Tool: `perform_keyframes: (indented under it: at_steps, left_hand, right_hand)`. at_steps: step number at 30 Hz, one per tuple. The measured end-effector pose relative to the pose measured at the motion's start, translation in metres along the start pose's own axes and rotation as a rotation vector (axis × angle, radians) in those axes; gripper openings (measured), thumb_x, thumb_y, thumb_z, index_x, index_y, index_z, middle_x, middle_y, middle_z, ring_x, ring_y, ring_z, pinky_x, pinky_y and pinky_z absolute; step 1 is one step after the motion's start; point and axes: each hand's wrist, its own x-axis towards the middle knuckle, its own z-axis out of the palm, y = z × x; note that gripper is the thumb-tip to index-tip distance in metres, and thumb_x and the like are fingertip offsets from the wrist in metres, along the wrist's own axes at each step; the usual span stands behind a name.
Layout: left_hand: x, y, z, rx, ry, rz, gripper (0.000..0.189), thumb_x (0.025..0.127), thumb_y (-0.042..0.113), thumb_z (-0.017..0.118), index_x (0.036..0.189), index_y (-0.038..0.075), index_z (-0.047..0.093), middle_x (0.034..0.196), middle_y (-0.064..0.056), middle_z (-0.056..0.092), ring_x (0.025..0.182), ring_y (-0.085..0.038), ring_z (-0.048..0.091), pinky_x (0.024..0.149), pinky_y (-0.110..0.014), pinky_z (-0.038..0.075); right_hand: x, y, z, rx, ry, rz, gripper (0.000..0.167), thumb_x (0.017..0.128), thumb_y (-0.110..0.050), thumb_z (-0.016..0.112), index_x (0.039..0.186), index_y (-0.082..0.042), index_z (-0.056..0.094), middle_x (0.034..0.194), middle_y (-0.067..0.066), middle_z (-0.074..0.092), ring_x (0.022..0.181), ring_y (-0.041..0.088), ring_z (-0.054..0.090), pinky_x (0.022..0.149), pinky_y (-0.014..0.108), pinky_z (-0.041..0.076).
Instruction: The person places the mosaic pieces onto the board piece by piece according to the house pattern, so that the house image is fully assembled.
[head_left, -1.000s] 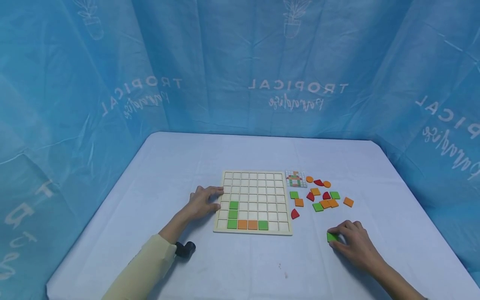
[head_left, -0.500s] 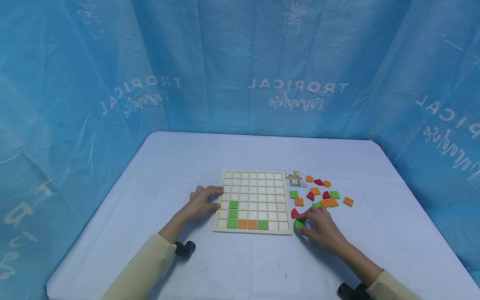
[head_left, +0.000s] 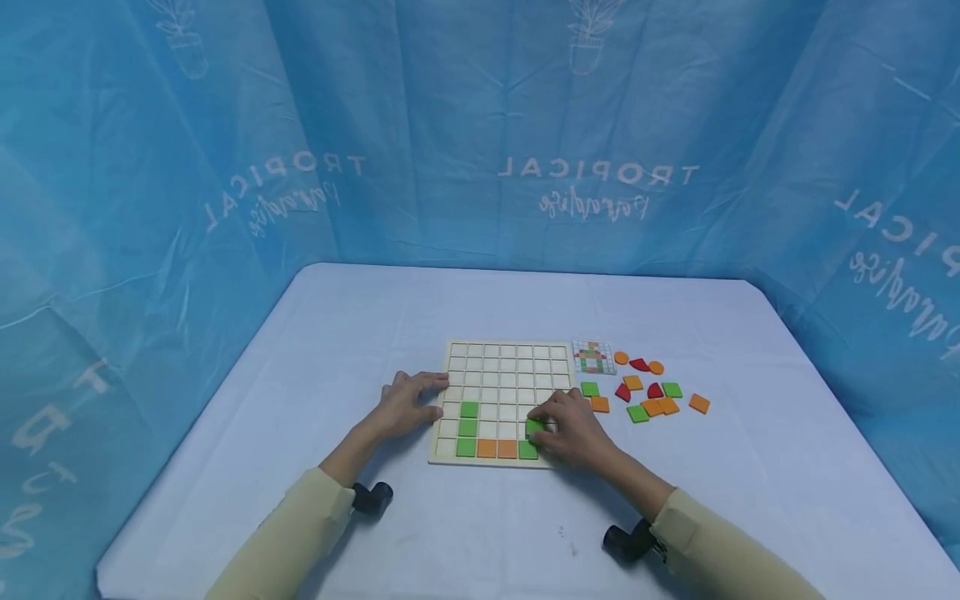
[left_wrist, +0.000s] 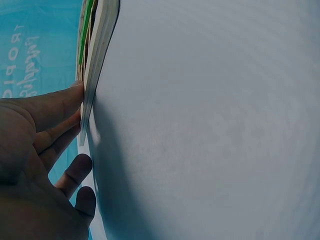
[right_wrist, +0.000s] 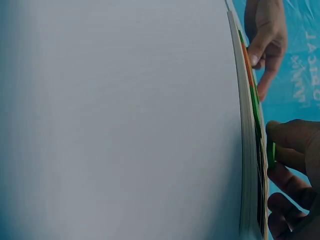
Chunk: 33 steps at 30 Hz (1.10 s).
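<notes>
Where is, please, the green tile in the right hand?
In the head view, the held tile is over the lower right of the grid board, pinched by the right hand, just beyond a bottom-row green tile.

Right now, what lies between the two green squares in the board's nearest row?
Two orange squares lie there, side by side; the head view shows this.

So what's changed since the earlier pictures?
The right hand has swept left and slightly forward, carrying the green square tile it was already pinching from the tabletop at the right to over the grid board. Nothing was newly picked up or let go. The left hand stays at the board's left edge; the pattern card and loose pieces look unmoved.
</notes>
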Motion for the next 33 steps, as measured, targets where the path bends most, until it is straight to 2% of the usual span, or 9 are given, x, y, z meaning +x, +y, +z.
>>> perform_keyframes:
  at_steps: [5,16,33]
  left_hand:
    - [0.0007,-0.0005,0.0,0.007,0.008,0.003,0.05,0.082,0.016,0.076,0.129,0.012,0.061,0.139,-0.001,0.052,0.095,-0.019,0.038,0.085,-0.045,0.027]
    - [0.0014,-0.002,0.0019,0.014,0.003,-0.009,0.05,0.082,0.018,0.076,0.13,0.013,0.061,0.14,0.0,0.051,0.094,-0.018,0.037,0.086,-0.044,0.027]
    - [-0.0002,-0.0003,0.0015,0.003,0.014,0.011,0.049,0.081,0.016,0.076,0.128,0.011,0.062,0.138,-0.001,0.052,0.092,-0.017,0.038,0.085,-0.043,0.027]
  right_hand:
    - [0.0067,-0.0042,0.0059,-0.006,-0.01,-0.014,0.026,0.075,-0.02,0.083,0.099,-0.015,0.076,0.088,-0.006,0.057,0.087,0.016,0.042,0.075,0.035,0.035]
    - [0.0078,-0.0079,0.0063,0.012,-0.046,0.001,0.025,0.075,-0.019,0.083,0.099,-0.013,0.076,0.09,-0.005,0.057,0.089,0.018,0.042,0.076,0.036,0.033]
    - [0.0049,-0.0065,0.0036,0.008,-0.027,-0.026,0.022,0.076,-0.019,0.081,0.097,-0.014,0.076,0.09,-0.006,0.058,0.088,0.017,0.042,0.076,0.036,0.033]
